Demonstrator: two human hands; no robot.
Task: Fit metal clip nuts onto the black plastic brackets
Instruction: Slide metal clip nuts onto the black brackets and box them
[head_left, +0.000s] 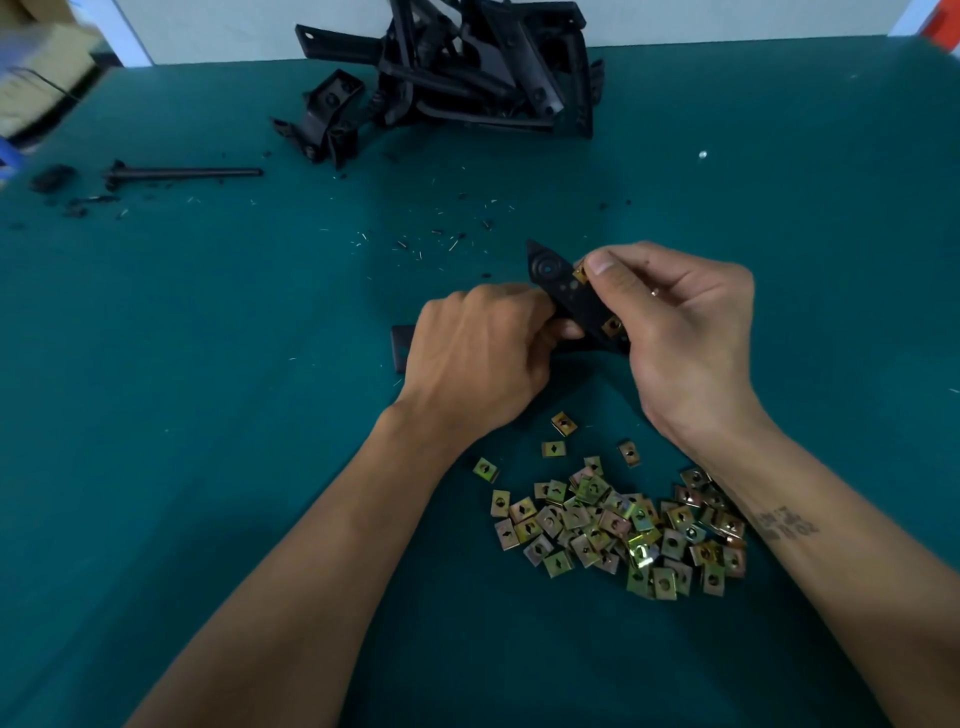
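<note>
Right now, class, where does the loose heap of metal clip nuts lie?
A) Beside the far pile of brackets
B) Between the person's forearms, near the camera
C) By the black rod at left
B: the clip nuts lie on the green table between both forearms.

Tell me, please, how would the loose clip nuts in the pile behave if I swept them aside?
The clip nuts look flat and square, so they would probably slide, not roll. Piled loosely on the green mat, they would likely scatter and snag one another.

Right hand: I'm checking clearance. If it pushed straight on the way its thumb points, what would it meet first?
The right hand pinches a clip nut at the edge of the black bracket. Pushing on, up-left, probably seats the nut further onto the bracket. Depth is unclear.
</note>
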